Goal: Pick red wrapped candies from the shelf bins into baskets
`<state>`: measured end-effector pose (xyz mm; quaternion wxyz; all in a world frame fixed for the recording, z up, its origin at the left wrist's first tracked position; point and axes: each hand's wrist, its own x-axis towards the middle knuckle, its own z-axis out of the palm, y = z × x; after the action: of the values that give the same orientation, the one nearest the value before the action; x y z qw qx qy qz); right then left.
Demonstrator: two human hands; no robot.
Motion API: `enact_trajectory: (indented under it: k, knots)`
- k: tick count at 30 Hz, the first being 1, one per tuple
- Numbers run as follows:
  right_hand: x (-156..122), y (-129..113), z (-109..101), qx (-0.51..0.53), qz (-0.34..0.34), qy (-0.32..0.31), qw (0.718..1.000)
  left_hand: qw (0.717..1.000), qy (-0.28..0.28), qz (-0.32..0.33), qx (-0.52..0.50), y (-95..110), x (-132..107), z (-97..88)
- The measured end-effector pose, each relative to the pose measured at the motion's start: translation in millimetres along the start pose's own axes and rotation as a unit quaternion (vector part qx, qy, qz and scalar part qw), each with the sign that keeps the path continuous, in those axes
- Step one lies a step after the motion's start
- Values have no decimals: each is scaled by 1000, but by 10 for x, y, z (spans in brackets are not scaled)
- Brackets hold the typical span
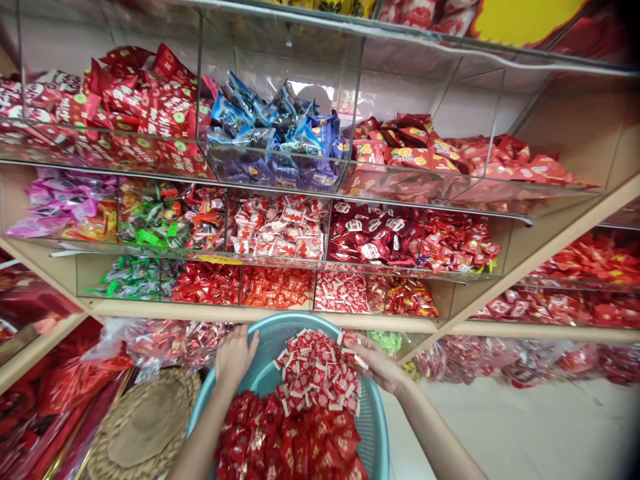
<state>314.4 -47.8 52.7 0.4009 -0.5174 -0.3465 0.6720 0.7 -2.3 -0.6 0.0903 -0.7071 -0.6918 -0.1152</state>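
Across the back, the wooden shelf [150, 311] ran from one side to the other, its clear dividers apparently there to keep each kind of wrapped packet apart. Below it at the left, a round woven seat [145, 420] stood just beside the teal basket [383, 433]. Next came the left hand [234, 360], laid at the basket's far left rim with the thumb spread inward, probably to steady it; how tightly its fingers closed could not be told, as their tips were hidden. Inside the basket, dark red packets [290, 437] filled the near part, while small red-and-white packets [317, 370] sat heaped against the far right, perhaps tipped in on top. At the right rim, the right hand [375, 363] was half curled, pinching a few red-and-white pieces [353, 343] by the fingertips, a light hold that seemed suited to such small wrappers.
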Motion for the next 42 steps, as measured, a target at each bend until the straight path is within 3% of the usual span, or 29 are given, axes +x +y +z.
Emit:
enact_trajectory:
  k: [4, 8, 15, 28, 42]
  knots:
    - [-129, 23, -57, -223, 26, 3, 974, 1000, 7, 4, 5, 7, 2, 9]
    - [-115, -31, -32, -333, 10, 7, 943, 1000, 9, 2, 1, 13, -1, 0]
    - [47, 67, 43, -327, 47, -3, 944, 1000, 3, -1, -7, -9, -15, -12]
    - [127, 110, 89, -381, 21, -25, 924, 1000, 3, -5, -9, 2, -11, -22]
    - [171, 154, 59, -517, -54, 57, 852, 1000, 0, -3, -6, 1, -1, -33]
